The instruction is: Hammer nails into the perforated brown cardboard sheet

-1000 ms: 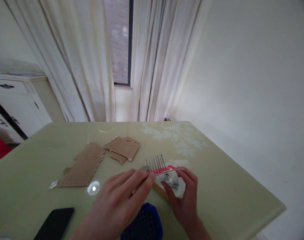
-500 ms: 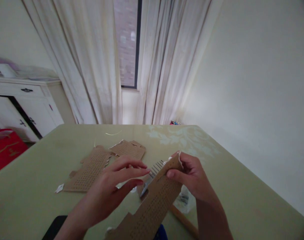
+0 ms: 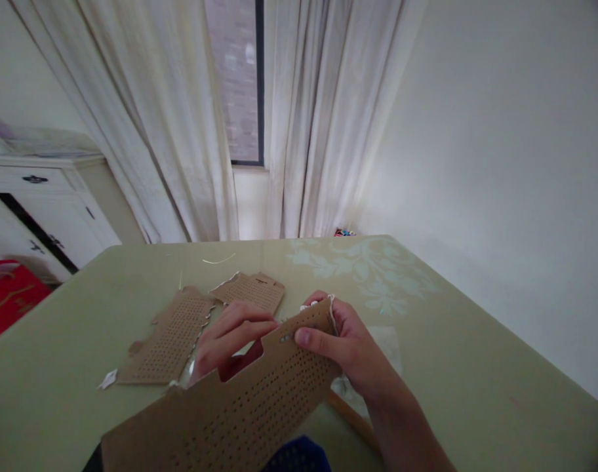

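A long piece of brown perforated cardboard (image 3: 250, 393) slants up from the lower left, with a notch in its far edge and a frayed white end. My right hand (image 3: 341, 344) is shut on its upper right end, thumb on the near face and fingers behind. Small white bits (image 3: 311, 305) show at the edge beside those fingers. My left hand (image 3: 235, 331) is behind the cardboard, fingers bent toward its back; their tips and whatever they hold are hidden. Beneath the right wrist lie a clear plastic bag (image 3: 351, 393) and a wooden stick (image 3: 353, 419).
Two more perforated cardboard pieces, a left one (image 3: 168, 341) and a far one (image 3: 252, 292), lie on the green table (image 3: 456, 367). A white scrap (image 3: 108, 379) is beside the left one. A dark blue object (image 3: 301, 455) stands at the near edge. Beyond are curtains (image 3: 181, 131) and a white cabinet (image 3: 58, 203).
The cardboard has swung flatter, its lower end shifting left and its face turning toward me. My left hand has moved in behind it. The grey metal prongs seen behind its edge are now hidden.
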Motion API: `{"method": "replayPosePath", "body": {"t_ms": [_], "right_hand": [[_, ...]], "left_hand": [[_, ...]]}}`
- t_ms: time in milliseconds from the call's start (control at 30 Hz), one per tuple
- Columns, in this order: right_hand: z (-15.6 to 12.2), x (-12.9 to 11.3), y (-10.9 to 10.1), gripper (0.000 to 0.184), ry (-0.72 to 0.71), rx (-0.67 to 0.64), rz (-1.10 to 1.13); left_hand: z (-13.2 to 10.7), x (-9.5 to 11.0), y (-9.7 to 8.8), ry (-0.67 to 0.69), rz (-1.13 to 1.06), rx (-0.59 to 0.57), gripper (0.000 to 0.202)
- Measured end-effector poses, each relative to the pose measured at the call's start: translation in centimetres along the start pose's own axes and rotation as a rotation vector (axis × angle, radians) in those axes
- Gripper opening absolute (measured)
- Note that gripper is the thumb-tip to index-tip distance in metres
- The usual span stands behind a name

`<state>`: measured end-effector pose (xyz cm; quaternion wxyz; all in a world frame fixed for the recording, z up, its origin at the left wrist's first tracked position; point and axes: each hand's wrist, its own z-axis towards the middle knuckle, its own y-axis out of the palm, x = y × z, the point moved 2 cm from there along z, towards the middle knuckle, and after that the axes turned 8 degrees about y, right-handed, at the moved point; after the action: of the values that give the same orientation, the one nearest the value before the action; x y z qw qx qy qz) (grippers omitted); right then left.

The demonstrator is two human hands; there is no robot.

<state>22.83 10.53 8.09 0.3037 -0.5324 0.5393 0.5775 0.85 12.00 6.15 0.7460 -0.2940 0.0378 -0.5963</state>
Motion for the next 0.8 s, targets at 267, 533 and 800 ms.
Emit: {"method": "replayPosePath", "body": {"t_ms": [267, 533, 800], "right_hand": [[-0.5, 0.2, 0.7, 0.045, -0.023, 0.021, 0.039], [-0.5, 0.1, 1.0, 0.042, -0.044, 0.036, -0.053], [-1.0, -0.2, 0.8, 0.038, -0.057, 0.013, -0.117]], "left_hand": [[0.3, -0.3, -0.2, 0.120, 0.038, 0.010, 0.025], [0.0, 0.9, -0.6, 0.164, 0.151, 0.076, 0.025], [-0.3, 2.1, -0.4, 0.081, 0.107, 0.099, 0.023]]}}
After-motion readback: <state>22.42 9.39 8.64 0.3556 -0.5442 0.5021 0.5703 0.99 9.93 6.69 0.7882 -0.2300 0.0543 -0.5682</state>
